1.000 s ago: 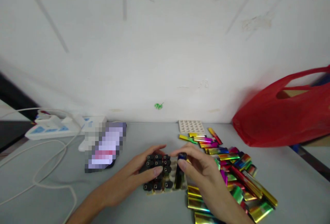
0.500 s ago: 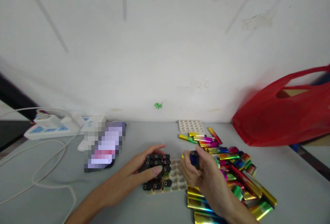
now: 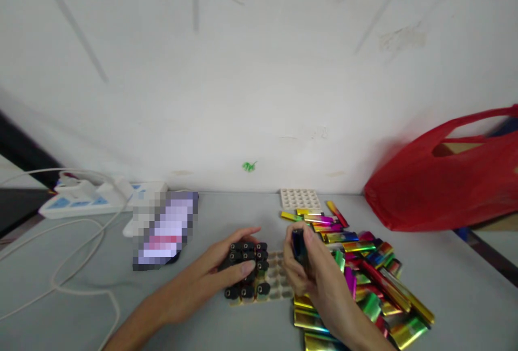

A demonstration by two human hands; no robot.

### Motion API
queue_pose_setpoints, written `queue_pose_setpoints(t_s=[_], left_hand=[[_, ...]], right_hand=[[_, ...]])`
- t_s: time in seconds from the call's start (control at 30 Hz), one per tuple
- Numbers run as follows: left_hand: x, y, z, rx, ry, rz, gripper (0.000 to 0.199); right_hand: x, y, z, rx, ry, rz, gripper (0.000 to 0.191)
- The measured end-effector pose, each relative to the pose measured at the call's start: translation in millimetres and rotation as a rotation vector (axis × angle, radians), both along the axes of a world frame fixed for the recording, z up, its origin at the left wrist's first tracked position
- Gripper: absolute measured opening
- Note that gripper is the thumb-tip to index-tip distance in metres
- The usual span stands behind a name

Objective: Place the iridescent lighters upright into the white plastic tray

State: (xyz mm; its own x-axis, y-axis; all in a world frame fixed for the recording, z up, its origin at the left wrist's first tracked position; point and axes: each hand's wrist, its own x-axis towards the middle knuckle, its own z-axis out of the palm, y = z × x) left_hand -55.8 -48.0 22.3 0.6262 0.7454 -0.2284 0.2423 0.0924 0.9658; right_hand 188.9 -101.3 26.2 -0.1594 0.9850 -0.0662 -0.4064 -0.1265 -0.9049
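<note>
My left hand is closed around the left side of a group of black-topped lighters, its thumb lying across their tops. These lighters stand upright in rows in a pale tray; the tray's right columns show bare cells. Just right of the tray, my right hand is closed on a dark blue lighter, held near upright with much of it hidden by the fingers. Beneath and beside this hand lies a pile of shiny lighters in gold, green, red, blue and purple.
A white gridded tray lies by the wall. At the right stands a red bag. On the left are a phone with a pixelated screen, a white power strip and loose white cables.
My right hand has turned and risen slightly, and the lighter in it has shifted up and a little left, changing its angle. The left hand stays in place on the lighters.
</note>
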Motion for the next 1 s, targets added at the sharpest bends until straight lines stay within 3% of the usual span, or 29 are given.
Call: queue_pose_setpoints(t_s=[0.17,0.37,0.53,1.0], left_hand=[[1,0,1.6,-0.002,-0.007,-0.006,0.067],[1,2,3.5,0.014,-0.008,-0.011,0.066],[1,1,2.3,0.064,0.003,0.002,0.065],[2,2,3.6,0.062,-0.01,-0.023,0.064]], right_hand=[[4,-2,14.8,0.2,-0.249,-0.045,0.034],[10,-2,16.2,0.308,-0.36,0.082,0.018],[9,-2,15.4,0.453,-0.525,0.15,0.019],[9,-3,13.6,0.449,-0.608,0.132,0.02]])
